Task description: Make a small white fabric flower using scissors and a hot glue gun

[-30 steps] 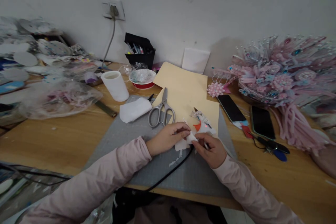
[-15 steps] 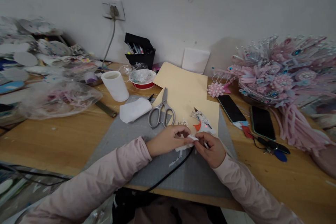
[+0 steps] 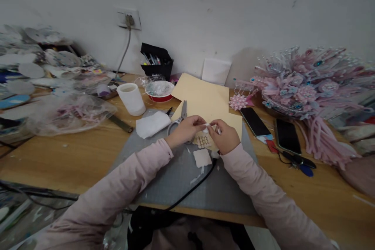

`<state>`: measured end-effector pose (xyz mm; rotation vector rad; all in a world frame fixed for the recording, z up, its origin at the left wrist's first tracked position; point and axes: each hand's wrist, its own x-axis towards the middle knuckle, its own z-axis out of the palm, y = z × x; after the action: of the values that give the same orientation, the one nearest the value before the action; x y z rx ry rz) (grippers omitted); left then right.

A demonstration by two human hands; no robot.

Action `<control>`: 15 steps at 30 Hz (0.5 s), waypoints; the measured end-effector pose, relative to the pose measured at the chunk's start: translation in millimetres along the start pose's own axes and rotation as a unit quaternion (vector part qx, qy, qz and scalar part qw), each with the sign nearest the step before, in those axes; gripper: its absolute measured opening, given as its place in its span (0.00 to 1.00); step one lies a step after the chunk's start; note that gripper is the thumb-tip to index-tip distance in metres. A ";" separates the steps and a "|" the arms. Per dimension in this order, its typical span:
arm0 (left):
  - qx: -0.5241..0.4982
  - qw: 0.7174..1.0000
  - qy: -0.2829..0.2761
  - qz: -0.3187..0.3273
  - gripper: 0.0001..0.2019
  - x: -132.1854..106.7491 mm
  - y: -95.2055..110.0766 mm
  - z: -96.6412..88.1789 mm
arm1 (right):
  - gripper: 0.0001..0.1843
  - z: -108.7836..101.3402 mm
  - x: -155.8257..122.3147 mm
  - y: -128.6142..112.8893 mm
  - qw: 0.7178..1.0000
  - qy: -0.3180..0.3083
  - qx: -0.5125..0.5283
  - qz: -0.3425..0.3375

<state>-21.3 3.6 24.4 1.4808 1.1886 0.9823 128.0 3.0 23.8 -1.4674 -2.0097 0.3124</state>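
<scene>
My left hand (image 3: 186, 129) and my right hand (image 3: 224, 136) meet over the grey mat (image 3: 175, 172), fingers pinched together on a small white piece (image 3: 208, 128) between them. Just below the fingertips lies a small beaded lattice ornament (image 3: 203, 140). A white cut-out patch (image 3: 202, 157) rests on the mat nearer to me. The scissors (image 3: 179, 117) lie partly hidden behind my left hand, on the tan paper (image 3: 205, 99). A black cable (image 3: 191, 189) runs from under my right hand to the table edge.
A white roll (image 3: 131, 98), a white pad (image 3: 152, 124) and a red bowl (image 3: 159, 88) stand to the left. Two phones (image 3: 254, 121) (image 3: 286, 136) and a pink beaded headdress (image 3: 307, 86) lie right. Plastic bags with pink pieces (image 3: 70, 111) crowd the left. A pen holder (image 3: 156, 61) sits by the wall.
Both hands moved away from me, up onto the tan paper's edge. The white patch was left behind on the mat, and the beaded ornament now shows below my fingers.
</scene>
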 end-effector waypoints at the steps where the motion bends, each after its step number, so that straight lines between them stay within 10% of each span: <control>1: 0.020 1.000 0.005 -0.008 0.06 1.7 -2.1 1.7 | 0.10 0.5 -1.5 2.1 1.000 -0.005 -0.027 0.000; 8: 0.131 0.989 0.042 -0.062 0.07 -3.4 -15.8 9.3 | 0.12 1.4 -16.5 17.2 0.985 -0.063 -0.122 -0.104; 15: 0.025 0.998 0.039 -0.044 0.06 -5.0 -20.3 10.5 | 0.14 3.2 -17.6 19.2 0.972 -0.073 -0.167 -0.148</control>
<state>-16.4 -2.0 2.3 1.4280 1.3323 0.9623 144.3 -5.8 5.1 -1.3366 -2.4557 -0.0497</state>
